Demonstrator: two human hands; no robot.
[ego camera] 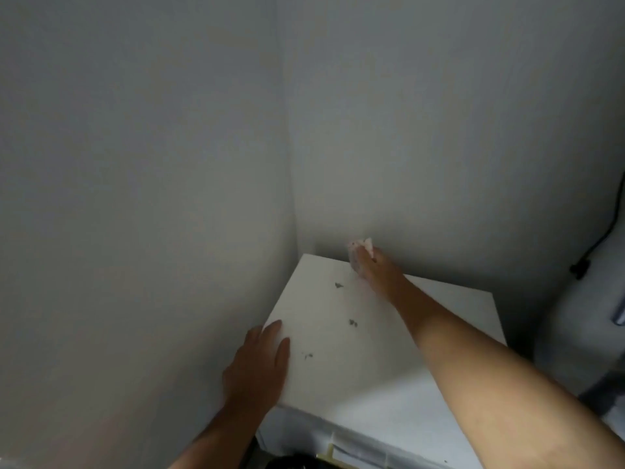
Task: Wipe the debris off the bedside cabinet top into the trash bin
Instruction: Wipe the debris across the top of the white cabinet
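With the right hand (373, 269) clamped on a crumpled tissue (360, 248) at the far edge of the bedside cabinet top (355, 374) and the left hand (258, 363) lying flat and open on its left edge, press down and drag near — gathering all three specks of debris (352, 322) toward the front, where a dark rim — likely the trash bin (291, 463) — waits.

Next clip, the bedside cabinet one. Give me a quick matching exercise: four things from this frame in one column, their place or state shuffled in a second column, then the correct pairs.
Things:
1. left hand
2. right hand
3. debris specks
4. black cable

Places or states:
A. scattered across the middle of the white cabinet top
B. hanging by the wall at the far right edge
C. flat against the cabinet's left edge
D. at the back edge near the wall, clutching a crumpled wipe

Pairs: 1-C, 2-D, 3-A, 4-B
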